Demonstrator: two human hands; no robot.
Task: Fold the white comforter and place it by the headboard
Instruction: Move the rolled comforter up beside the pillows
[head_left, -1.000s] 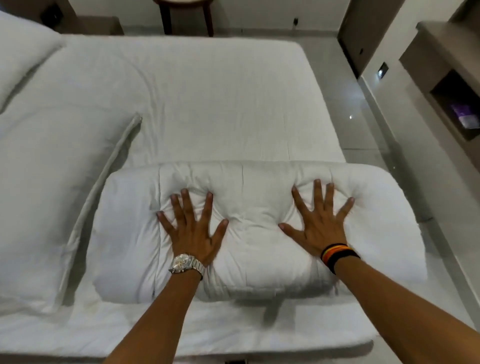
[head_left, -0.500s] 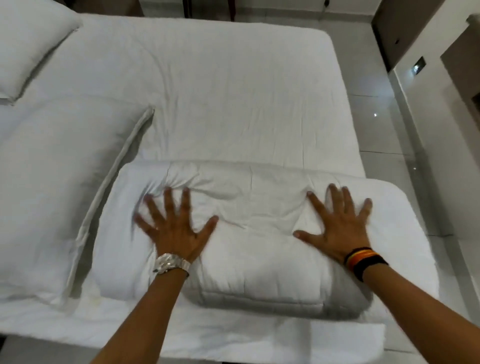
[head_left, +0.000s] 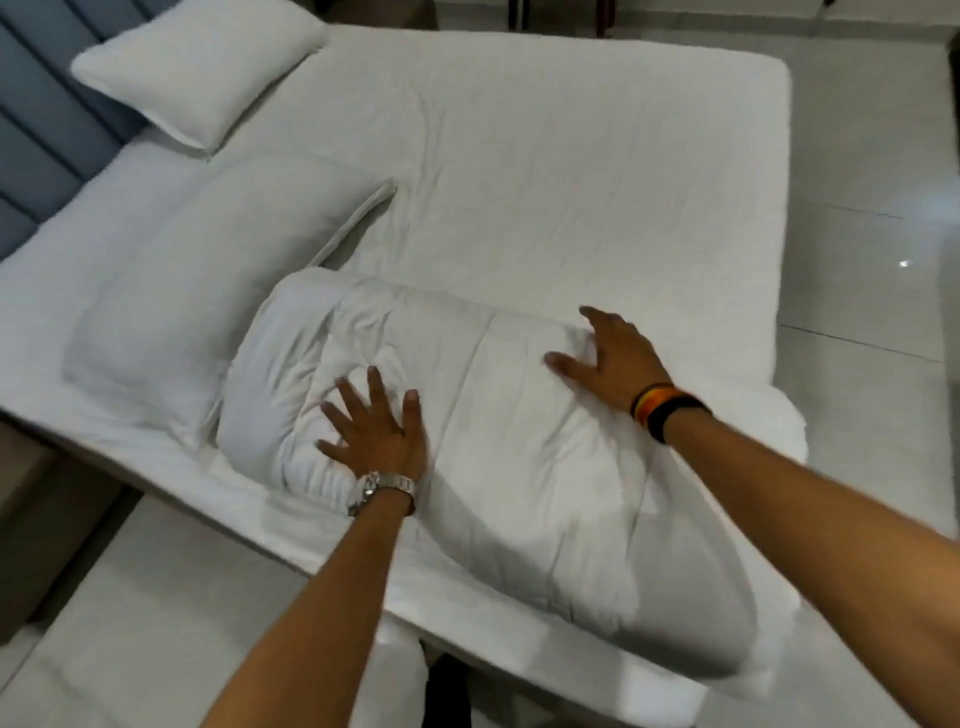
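Observation:
The folded white comforter (head_left: 519, 431) lies as a thick bundle on the near side of the bed (head_left: 571, 182). My left hand (head_left: 376, 434), with a silver watch on the wrist, presses flat on the bundle's left part, fingers spread. My right hand (head_left: 613, 358), with a dark and orange wristband, rests on the bundle's far right part with fingers apart. The bundle's left end touches the edge of a large pillow (head_left: 208, 291). The grey-blue padded headboard (head_left: 47, 124) stands at the far left.
A second, smaller pillow (head_left: 202, 67) lies against the headboard at the top left. Pale tiled floor (head_left: 872, 208) runs along the right and near sides of the bed. A brown piece of furniture (head_left: 31, 519) sits at the left edge.
The view has swung left, bringing the headboard in. Both hands have shifted the bundle leftwards toward the large pillow, and its left end is now bunched and wrinkled.

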